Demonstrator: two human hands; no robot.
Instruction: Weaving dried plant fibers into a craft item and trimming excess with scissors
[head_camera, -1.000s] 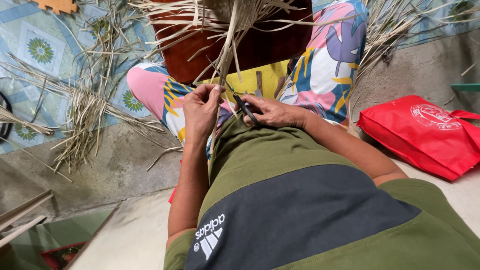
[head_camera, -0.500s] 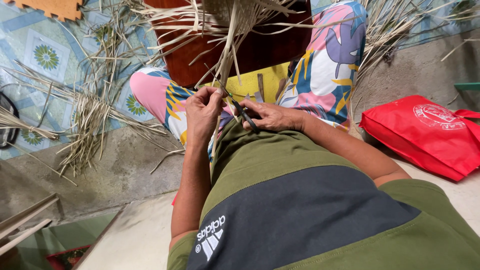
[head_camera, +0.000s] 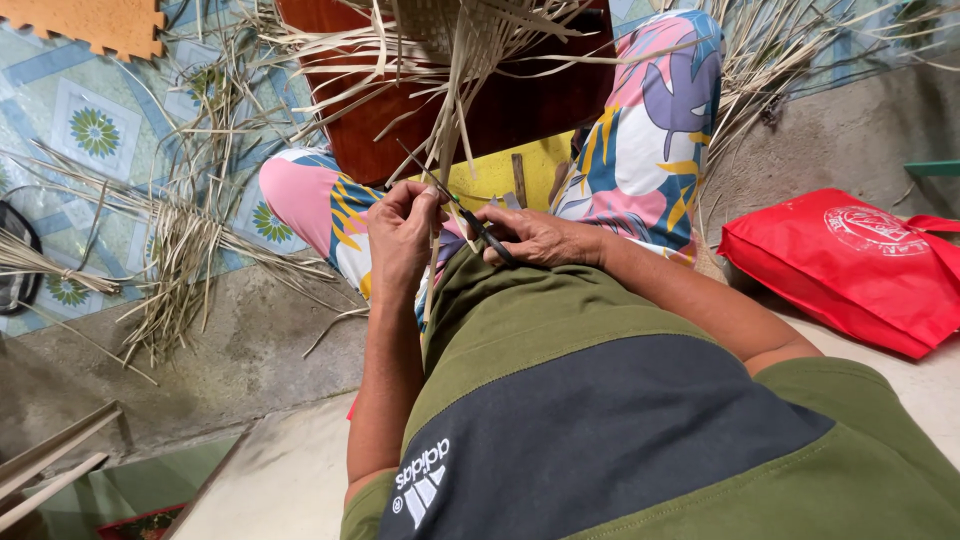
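Observation:
My left hand (head_camera: 402, 240) pinches a long pale dried leaf strip (head_camera: 446, 130) that runs up to a bundle of loose strips on a brown wooden stool (head_camera: 520, 100). My right hand (head_camera: 535, 235) grips a thin black blade tool (head_camera: 455, 205), which slants up-left and touches the strip just above my left fingers. Both hands rest over my lap, between knees in bright flowered trousers (head_camera: 655, 130). A green and dark shirt fills the lower view.
A red fabric bag (head_camera: 850, 265) lies on the concrete floor at right. Scattered dried strips (head_camera: 170, 240) cover a patterned mat at left. An orange foam tile (head_camera: 85, 22) sits top left. Wooden slats (head_camera: 50, 465) lie bottom left.
The view shifted slightly; my hands stay together on the strip, with the blade's tip a little higher along it.

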